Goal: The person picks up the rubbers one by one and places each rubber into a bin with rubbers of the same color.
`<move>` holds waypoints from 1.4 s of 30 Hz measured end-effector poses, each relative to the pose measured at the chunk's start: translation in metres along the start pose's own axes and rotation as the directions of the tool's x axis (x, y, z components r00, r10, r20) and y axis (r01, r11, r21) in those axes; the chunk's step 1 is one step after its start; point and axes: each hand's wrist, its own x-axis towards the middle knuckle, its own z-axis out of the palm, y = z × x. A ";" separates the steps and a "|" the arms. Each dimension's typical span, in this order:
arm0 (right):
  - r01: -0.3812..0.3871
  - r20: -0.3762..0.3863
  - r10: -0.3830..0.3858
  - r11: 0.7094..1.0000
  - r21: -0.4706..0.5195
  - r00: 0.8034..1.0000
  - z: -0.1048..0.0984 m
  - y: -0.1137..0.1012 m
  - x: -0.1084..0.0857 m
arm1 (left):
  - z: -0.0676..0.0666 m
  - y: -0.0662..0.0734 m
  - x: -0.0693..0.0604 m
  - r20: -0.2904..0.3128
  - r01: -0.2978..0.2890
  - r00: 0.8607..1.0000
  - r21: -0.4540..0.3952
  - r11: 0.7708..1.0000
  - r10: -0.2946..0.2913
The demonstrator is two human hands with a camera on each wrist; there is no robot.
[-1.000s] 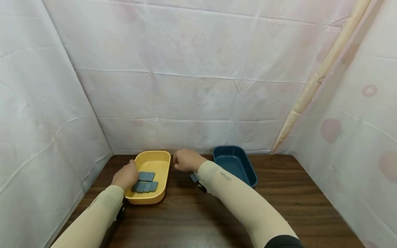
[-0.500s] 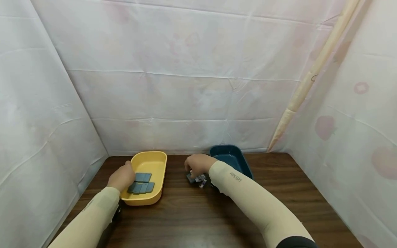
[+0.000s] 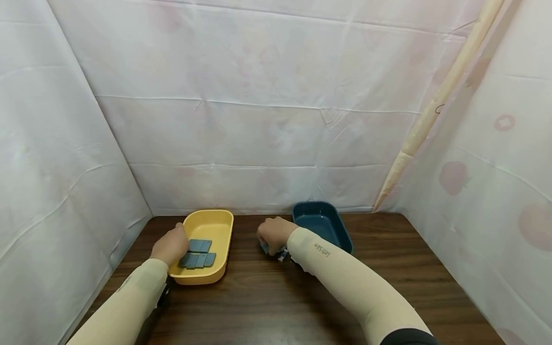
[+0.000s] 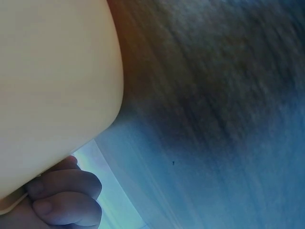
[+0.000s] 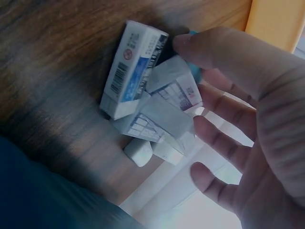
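My left hand (image 3: 170, 245) grips the left rim of a yellow plastic bin (image 3: 223, 244); in the left wrist view its curled fingers (image 4: 69, 207) show beside the bin wall. Flat grey-blue rectangular pieces (image 3: 199, 260) lie in two rows inside that bin. Between the two bins, my right hand (image 3: 274, 235) reaches down to the table, thumb and fingers closing about another blue piece (image 3: 264, 247), mostly hidden. Beside its fingertips sit several small wrapped blocks, like erasers: a boxed one with a barcode (image 5: 133, 69), clear-wrapped ones (image 5: 162, 114) and a bare white one (image 5: 138, 152).
A dark blue bin (image 3: 347, 237) stands to the right of the right hand, partly behind the forearm. The brown wood-grain table (image 3: 254, 306) ends at a white patterned sheet (image 3: 258, 187) at the back. A cream-wrapped pole (image 3: 403, 167) leans in the right corner.
My right hand has moved right from beside the yellow bin and come down at the small blocks, its fingers now about the blue piece. The left hand keeps its grip on the rim.
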 end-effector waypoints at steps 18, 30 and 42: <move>0.071 -0.146 -0.054 0.991 0.112 0.988 -0.016 -0.012 0.020 | -0.001 0.002 -0.001 -0.003 0.004 1.000 -0.009 1.000 -0.004; 0.028 -0.321 0.013 0.992 0.124 0.947 -0.043 -0.056 0.039 | 0.000 0.000 0.000 0.011 0.004 1.000 0.007 1.000 -0.004; 0.044 -0.312 -0.026 0.998 0.049 0.950 -0.040 -0.084 0.067 | -0.002 0.001 -0.001 0.003 -0.013 1.000 -0.005 1.000 0.013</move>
